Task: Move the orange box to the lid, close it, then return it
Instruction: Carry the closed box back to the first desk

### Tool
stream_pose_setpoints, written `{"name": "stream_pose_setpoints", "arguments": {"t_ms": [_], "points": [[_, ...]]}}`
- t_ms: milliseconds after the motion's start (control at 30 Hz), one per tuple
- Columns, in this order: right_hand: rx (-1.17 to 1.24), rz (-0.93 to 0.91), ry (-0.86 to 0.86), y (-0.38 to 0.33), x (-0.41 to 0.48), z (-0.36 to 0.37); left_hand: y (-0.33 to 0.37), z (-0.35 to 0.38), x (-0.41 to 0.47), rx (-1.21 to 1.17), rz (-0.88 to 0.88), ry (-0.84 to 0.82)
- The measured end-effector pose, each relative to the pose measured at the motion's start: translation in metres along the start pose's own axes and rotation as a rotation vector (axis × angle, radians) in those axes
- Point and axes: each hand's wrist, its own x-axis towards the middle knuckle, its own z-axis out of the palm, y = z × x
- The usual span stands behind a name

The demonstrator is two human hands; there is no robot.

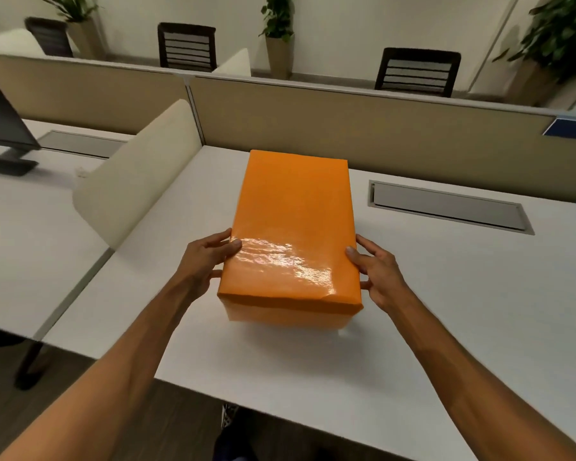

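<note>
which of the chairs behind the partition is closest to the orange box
The right-hand black slatted chair, just beyond the partition behind the orange box; the others stand farther left.

**Bare arms, no sleeves in sight**

We see two bare forearms reaching in from the bottom corners, uncovered all the way to the picture's edge, with no sleeve, cuff, watch, bracelet or ring on either. Our left hand and right hand are ungloved, the nails short and plain. Tendons and faint veins line both forearms. At the bottom centre, under the desk edge, we make out dark blue clothing and a patterned black-and-white bit above it, too blurred to name.
</note>
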Motion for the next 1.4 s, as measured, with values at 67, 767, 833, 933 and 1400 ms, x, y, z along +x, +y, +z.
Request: {"name": "stream_pose_setpoints", "arguments": {"t_ms": [67, 767, 833, 933, 1400], "points": [[0.006, 0.004, -0.007, -0.003, 0.020, 0.027, 0.007, -0.023, 0.025, -0.006, 0.003, 0.009], [0.060, 0.071, 0.051, -0.039, 0.219, 0.271, 0.076, -0.205, 0.291, 0.137, -0.036, 0.026], [0.056, 0.076, 0.065, -0.043, 0.232, 0.280, 0.078, -0.209, 0.306, 0.145, -0.043, 0.032], [0.050, 0.079, 0.077, -0.046, 0.248, 0.290, 0.083, -0.215, 0.325, 0.160, -0.046, 0.040], [-0.059, 0.020, 0.084, -0.053, 0.265, 0.301, 0.099, -0.220, 0.340, 0.260, -0.009, 0.040]]}}
